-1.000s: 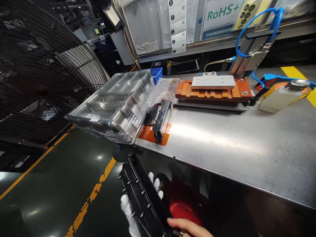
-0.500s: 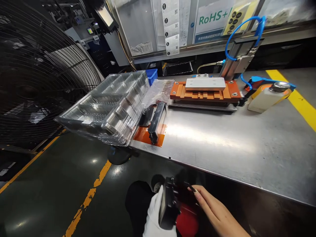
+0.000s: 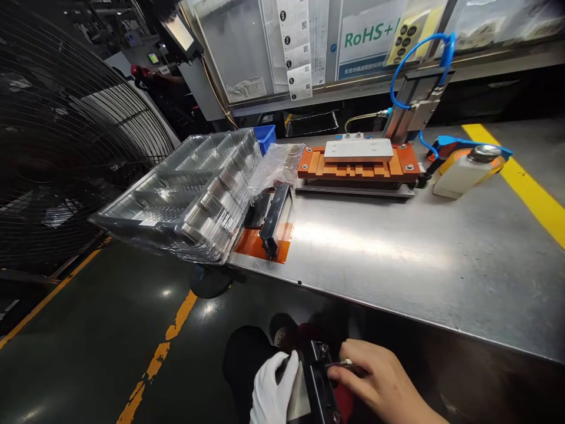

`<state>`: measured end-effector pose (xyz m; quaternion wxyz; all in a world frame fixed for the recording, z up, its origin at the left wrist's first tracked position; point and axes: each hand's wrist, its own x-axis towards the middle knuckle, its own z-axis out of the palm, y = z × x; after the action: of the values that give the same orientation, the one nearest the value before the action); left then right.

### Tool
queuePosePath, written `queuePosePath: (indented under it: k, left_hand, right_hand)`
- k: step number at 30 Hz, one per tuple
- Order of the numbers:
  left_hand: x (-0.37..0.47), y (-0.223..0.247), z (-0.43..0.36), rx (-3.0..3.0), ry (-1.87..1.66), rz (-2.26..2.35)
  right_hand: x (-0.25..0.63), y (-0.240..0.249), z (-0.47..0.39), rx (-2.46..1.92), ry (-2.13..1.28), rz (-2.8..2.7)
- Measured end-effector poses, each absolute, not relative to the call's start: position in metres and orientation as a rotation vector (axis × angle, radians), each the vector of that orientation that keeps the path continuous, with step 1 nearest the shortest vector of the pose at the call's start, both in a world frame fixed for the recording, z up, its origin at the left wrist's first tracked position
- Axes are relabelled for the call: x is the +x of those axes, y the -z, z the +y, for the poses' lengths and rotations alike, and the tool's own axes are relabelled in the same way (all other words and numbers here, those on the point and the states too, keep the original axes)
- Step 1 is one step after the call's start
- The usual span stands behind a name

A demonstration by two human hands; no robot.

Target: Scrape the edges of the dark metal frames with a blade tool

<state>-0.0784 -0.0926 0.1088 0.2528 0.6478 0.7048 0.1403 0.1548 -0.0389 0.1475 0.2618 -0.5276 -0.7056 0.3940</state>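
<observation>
Below the table's front edge my left hand (image 3: pixel 271 388), in a white glove, grips a long black plastic part (image 3: pixel 318 386) held upright near the bottom of the view. My bare right hand (image 3: pixel 379 383) presses on the same part from the right, with a thin dark tool (image 3: pixel 346 365) pinched in its fingers. A red object (image 3: pixel 344 400) shows just behind the part. On the steel table (image 3: pixel 419 259) another black part (image 3: pixel 276 218) lies on an orange pad (image 3: pixel 258 244).
A stack of clear plastic trays (image 3: pixel 189 194) wrapped in film overhangs the table's left end. An orange fixture (image 3: pixel 357 165) with a white plate, a pneumatic cylinder with blue hose (image 3: pixel 415 65) and a white bottle (image 3: pixel 468 168) stand at the back. A large fan (image 3: pixel 57 135) is on the left.
The black part swung from lying slanted across my gloved hand to upright between both hands. My right hand closed in onto it. The view shifted slightly right.
</observation>
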Motion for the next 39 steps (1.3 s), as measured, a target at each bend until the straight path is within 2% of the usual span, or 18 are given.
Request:
queuePosePath:
  k: [6,14,19,28,32,39]
  left_hand:
    - [-0.075,-0.113,-0.09,1.62,-0.49,1.882]
    - [-0.076,-0.113,-0.092,1.625,-0.497,1.857]
    - [-0.068,-0.108,-0.095,1.823,-0.392,1.921]
    - [-0.069,-0.101,-0.093,1.714,-0.39,1.873]
    - [-0.073,-0.103,-0.094,1.779,-0.377,1.796]
    - [-0.07,-0.102,-0.092,1.787,-0.329,1.828]
  right_hand:
    - [0.152,-0.152,-0.038,-1.443,-0.796,-1.982]
    - [0.147,-0.155,-0.035,-1.432,-0.77,-1.927]
    - [0.144,-0.157,-0.034,-1.392,-0.927,-1.87]
    - [0.146,-0.153,-0.036,-1.376,-1.06,-1.845]
    - [0.145,-0.156,-0.038,-1.328,-1.248,-1.752]
    - [0.144,-0.157,-0.045,-1.378,-1.162,-1.868]
